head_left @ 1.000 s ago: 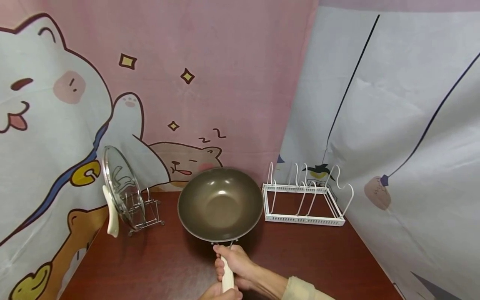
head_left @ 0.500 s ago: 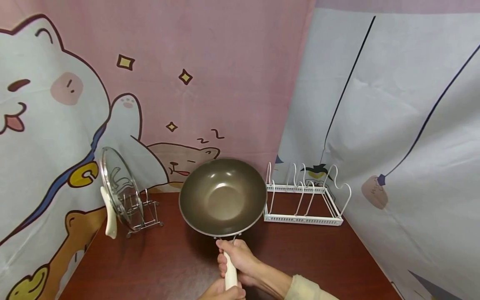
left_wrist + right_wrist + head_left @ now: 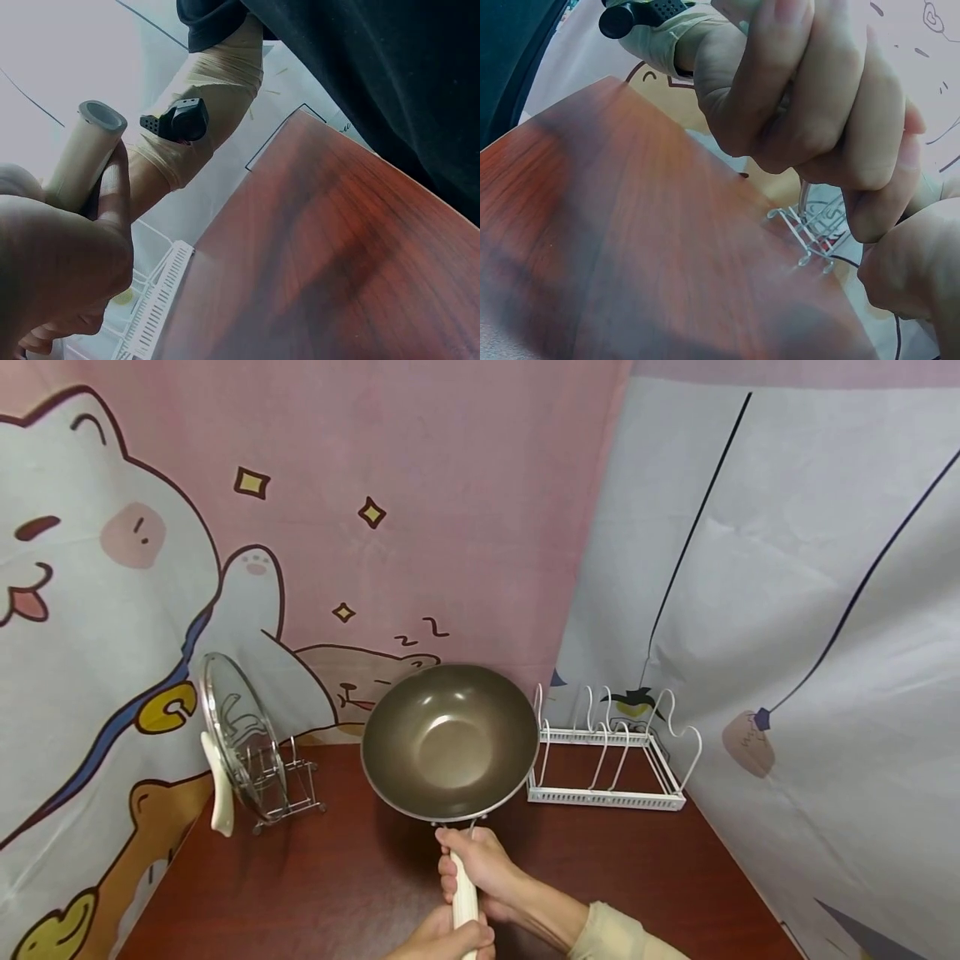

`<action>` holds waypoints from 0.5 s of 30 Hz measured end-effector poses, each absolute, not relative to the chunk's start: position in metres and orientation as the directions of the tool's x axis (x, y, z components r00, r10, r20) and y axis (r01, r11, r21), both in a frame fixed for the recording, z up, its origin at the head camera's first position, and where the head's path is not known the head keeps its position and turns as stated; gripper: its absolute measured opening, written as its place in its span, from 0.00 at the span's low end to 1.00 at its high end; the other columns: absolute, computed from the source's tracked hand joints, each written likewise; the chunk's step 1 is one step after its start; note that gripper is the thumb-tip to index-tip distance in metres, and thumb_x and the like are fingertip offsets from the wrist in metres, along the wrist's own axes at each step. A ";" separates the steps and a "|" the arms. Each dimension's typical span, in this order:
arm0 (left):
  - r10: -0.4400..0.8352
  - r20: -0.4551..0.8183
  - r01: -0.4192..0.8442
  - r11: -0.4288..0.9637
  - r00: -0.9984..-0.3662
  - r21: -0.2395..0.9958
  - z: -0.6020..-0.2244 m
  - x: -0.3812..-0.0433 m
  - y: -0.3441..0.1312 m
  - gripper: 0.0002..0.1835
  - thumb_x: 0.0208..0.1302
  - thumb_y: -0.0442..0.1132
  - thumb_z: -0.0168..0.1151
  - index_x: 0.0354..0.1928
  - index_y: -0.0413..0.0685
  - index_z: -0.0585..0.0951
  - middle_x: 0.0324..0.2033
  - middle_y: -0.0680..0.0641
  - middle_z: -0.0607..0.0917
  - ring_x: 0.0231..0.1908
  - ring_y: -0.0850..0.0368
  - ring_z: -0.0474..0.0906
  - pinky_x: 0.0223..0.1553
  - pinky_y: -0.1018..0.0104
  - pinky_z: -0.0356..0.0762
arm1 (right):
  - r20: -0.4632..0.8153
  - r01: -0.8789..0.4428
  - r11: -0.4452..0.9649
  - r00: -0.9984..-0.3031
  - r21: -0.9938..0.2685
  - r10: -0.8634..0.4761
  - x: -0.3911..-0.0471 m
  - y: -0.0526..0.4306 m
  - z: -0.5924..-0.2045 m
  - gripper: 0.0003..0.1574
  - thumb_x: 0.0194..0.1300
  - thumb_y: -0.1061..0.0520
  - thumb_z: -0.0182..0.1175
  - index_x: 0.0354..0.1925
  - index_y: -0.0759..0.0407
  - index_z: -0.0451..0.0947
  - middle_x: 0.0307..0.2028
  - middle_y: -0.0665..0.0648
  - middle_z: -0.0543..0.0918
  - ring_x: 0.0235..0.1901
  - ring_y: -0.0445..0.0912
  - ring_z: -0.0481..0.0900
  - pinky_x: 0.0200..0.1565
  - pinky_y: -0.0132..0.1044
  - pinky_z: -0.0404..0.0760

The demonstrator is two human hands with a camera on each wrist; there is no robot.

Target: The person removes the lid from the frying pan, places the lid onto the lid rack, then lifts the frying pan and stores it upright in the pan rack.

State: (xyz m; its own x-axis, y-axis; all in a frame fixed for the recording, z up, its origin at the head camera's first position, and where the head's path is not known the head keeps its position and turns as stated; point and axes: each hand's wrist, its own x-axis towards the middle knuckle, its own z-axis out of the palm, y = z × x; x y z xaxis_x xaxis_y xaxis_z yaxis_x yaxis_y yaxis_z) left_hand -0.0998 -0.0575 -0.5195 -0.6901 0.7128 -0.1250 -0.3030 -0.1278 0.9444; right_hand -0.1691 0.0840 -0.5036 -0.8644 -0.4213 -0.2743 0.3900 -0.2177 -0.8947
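A wok [image 3: 453,747] with a dark brown inside is held up over the table, its bowl tipped toward me. Its cream handle [image 3: 464,902] points down toward the bottom of the head view. The right hand [image 3: 483,868] grips that handle close to the bowl, thumb along the top. Behind it, the left hand [image 3: 446,937] grips the lower end. In the left wrist view the hollow handle end [image 3: 103,116] sticks out past the left hand [image 3: 56,255]. Fingers hide the middle of the handle.
At the left, a glass lid [image 3: 243,739] with a cream handle leans in a small metal wire rack [image 3: 303,785]. A white rack [image 3: 607,797] with upright dividers stands right of the wok. Cartoon-printed curtains [image 3: 450,527] hang behind the dark red table [image 3: 300,877].
The wok has risen and shifted slightly right, its bowl now higher in front of the back curtain. Both hands have kept their grip and moved with the handle. The racks and lid stay put.
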 end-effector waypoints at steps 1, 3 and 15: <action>0.711 -0.127 -0.300 -0.123 -0.692 0.946 -0.518 -0.100 -0.057 0.10 0.78 0.38 0.58 0.34 0.50 0.73 0.27 0.63 0.81 0.25 0.74 0.74 0.28 0.81 0.74 | -0.273 0.388 -0.218 -0.866 -0.896 -0.420 -0.169 0.085 -0.502 0.18 0.80 0.47 0.63 0.34 0.51 0.71 0.18 0.45 0.70 0.16 0.38 0.71 0.23 0.31 0.79; 0.705 -0.128 -0.289 -0.114 -0.698 0.950 -0.514 -0.101 -0.055 0.14 0.78 0.38 0.58 0.32 0.40 0.70 0.28 0.63 0.82 0.25 0.74 0.75 0.27 0.81 0.74 | -0.271 0.384 -0.215 -0.868 -0.898 -0.416 -0.170 0.087 -0.499 0.18 0.80 0.47 0.63 0.34 0.51 0.71 0.18 0.45 0.70 0.17 0.38 0.71 0.23 0.31 0.79; 0.743 -0.105 -0.285 -0.119 -0.661 0.951 -0.499 -0.104 -0.049 0.11 0.79 0.38 0.56 0.34 0.46 0.70 0.27 0.65 0.81 0.25 0.75 0.75 0.27 0.82 0.75 | -0.258 0.353 -0.204 -0.888 -0.913 -0.381 -0.169 0.096 -0.485 0.18 0.79 0.47 0.64 0.34 0.52 0.70 0.18 0.45 0.71 0.16 0.39 0.72 0.23 0.32 0.79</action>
